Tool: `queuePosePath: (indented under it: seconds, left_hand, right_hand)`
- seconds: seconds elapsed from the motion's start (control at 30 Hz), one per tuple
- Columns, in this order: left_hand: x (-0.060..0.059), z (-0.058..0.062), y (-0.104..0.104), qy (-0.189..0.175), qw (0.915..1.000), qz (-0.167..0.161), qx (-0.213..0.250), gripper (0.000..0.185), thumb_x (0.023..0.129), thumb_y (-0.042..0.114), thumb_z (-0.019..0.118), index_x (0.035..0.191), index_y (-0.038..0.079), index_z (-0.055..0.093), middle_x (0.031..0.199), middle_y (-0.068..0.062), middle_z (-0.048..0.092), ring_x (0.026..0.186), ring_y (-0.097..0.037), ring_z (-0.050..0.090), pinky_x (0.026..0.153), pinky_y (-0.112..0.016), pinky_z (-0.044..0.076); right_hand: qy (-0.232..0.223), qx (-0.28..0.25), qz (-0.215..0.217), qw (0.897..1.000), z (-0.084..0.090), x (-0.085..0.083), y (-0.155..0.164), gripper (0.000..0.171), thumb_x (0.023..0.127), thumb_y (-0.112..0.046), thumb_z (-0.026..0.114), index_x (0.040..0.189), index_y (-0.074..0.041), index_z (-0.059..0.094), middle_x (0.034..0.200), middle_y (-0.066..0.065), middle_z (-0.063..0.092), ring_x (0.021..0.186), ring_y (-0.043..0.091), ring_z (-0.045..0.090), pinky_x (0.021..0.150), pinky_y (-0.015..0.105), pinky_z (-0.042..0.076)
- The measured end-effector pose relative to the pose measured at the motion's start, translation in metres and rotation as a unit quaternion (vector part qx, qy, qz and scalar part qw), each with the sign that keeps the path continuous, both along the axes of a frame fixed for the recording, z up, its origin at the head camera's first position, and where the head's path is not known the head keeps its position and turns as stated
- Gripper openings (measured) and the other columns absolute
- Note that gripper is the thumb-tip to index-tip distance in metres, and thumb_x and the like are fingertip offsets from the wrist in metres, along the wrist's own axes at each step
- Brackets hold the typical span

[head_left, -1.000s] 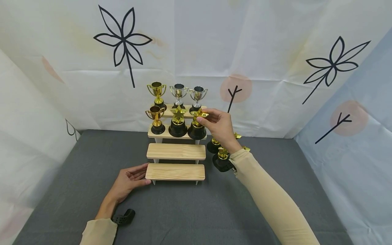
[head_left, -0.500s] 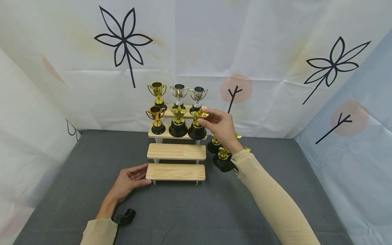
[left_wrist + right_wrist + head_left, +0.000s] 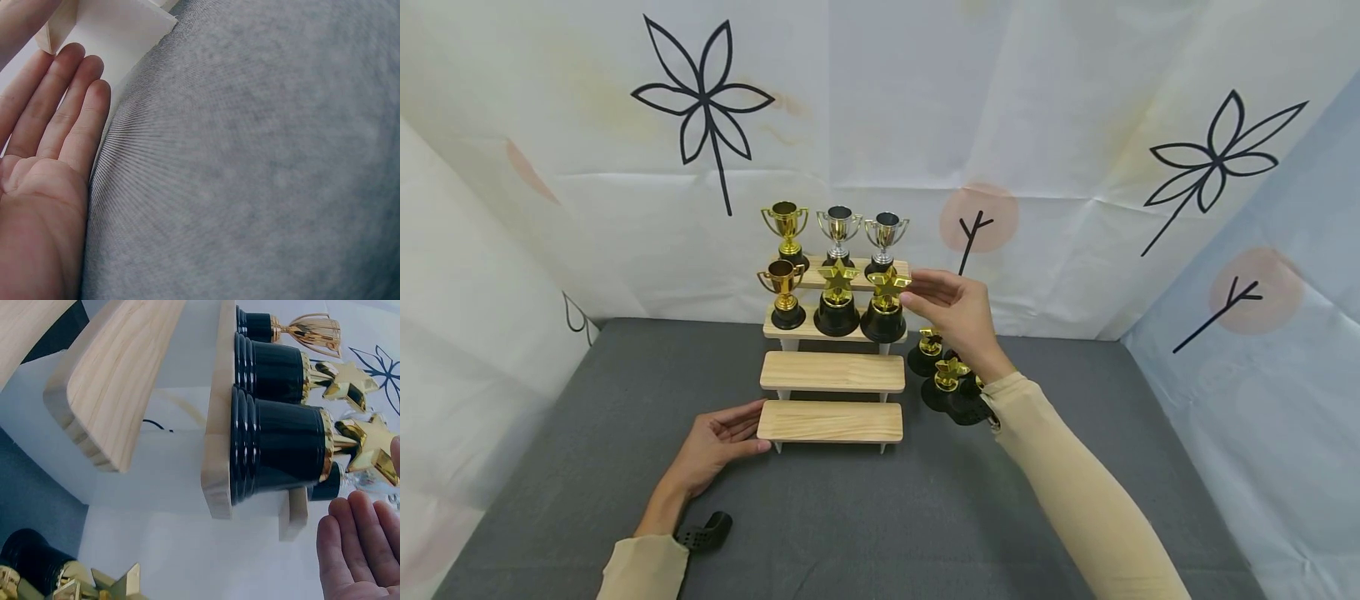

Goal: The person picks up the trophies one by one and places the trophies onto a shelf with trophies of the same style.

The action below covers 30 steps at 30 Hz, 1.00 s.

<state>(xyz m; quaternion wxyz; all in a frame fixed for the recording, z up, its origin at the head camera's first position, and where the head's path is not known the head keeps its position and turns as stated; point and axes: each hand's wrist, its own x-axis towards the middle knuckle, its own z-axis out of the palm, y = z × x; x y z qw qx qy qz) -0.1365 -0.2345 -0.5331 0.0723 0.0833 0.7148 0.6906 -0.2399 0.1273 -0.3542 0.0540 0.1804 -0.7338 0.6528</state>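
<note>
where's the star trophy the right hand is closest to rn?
In the head view the star trophy stands at the right end of the wooden stand's second-highest step, beside another star trophy, with the right hand open just right of it.

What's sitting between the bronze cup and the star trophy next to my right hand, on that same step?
One more gold star trophy on a black base stands between the bronze cup and the star trophy beside your right hand; the head view shows it.

Both arms wear long, close-fitting beige sleeves point(image 3: 1075, 492) reaching the wrists, with a black perforated strap point(image 3: 703, 532) by the left cuff
</note>
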Motion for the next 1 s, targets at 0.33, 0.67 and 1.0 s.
queuePosePath:
  seconds: [0.33,0.67,1.0]
  left_hand:
    - [0.000,-0.001,0.000,0.000,1.0000,0.001,0.001,0.075,0.081,-0.002,0.084,0.145,-0.012,0.046,0.145,-0.034,0.047,0.119,-0.003,0.060,0.104,-0.024,0.052]
    - [0.000,-0.001,-0.001,0.000,1.0000,-0.002,0.003,0.075,0.081,-0.002,0.083,0.145,-0.012,0.046,0.145,-0.034,0.046,0.119,-0.002,0.060,0.103,-0.024,0.052]
    - [0.000,-0.001,0.000,-0.002,1.0000,0.002,0.004,0.076,0.080,-0.003,0.084,0.145,-0.013,0.046,0.144,-0.035,0.047,0.118,-0.003,0.061,0.102,-0.025,0.053]
  right_hand:
    - [-0.010,-0.017,-0.009,1.000,0.001,0.012,0.019,0.041,0.090,0.001,0.076,0.129,0.008,0.063,0.124,0.025,0.067,0.113,0.025,0.067,0.101,0.033,0.057]
    - [0.003,0.023,-0.023,0.999,-0.003,0.022,0.037,0.042,0.091,-0.003,0.077,0.129,0.008,0.064,0.124,0.023,0.067,0.116,0.030,0.066,0.100,0.029,0.057]
    - [0.004,0.028,-0.033,0.999,-0.009,0.034,0.055,0.041,0.090,-0.001,0.077,0.128,0.008,0.064,0.124,0.024,0.067,0.111,0.018,0.068,0.097,0.028,0.058]
